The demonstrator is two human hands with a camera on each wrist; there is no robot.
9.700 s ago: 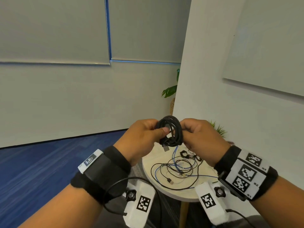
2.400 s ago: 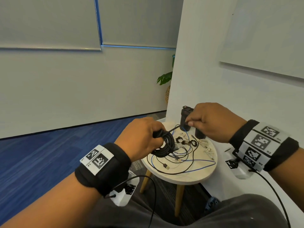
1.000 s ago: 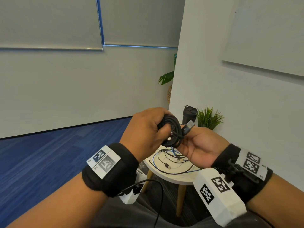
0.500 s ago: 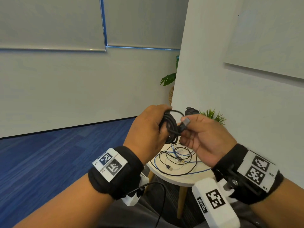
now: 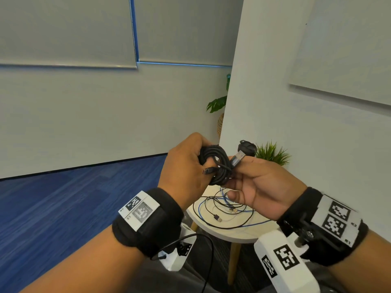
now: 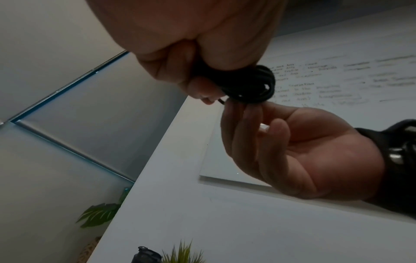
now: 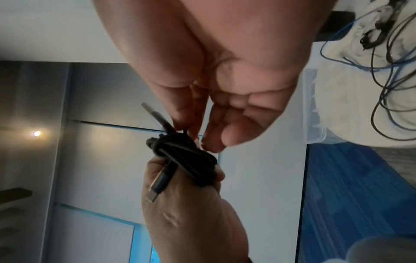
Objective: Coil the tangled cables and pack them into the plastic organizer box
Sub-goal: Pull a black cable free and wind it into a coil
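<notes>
A black braided cable [image 5: 215,166], wound into a small coil, is up in front of me above the table. My left hand [image 5: 184,166] grips the coil in its curled fingers, and a small plug [image 5: 208,171] lies against its thumb. My right hand [image 5: 256,182], palm up, pinches the cable's USB plug end [image 5: 238,159] just right of the coil. The left wrist view shows the coil [image 6: 249,85] under the left fingers [image 6: 198,85] with the right hand [image 6: 292,151] below. In the right wrist view the coil [image 7: 186,158] has one turn wrapped across it.
Below the hands a small round white table [image 5: 222,231] carries a tangle of thin black, blue and white cables [image 5: 224,208]. A black bottle [image 5: 246,148] and a small green plant [image 5: 270,154] stand at its back. A clear plastic box [image 7: 314,110] shows beside the table. A white wall is on the right.
The right hand came back from the black bottle to the coil. In the last half second it turned palm up and drew the USB end out to the right of the coil.
</notes>
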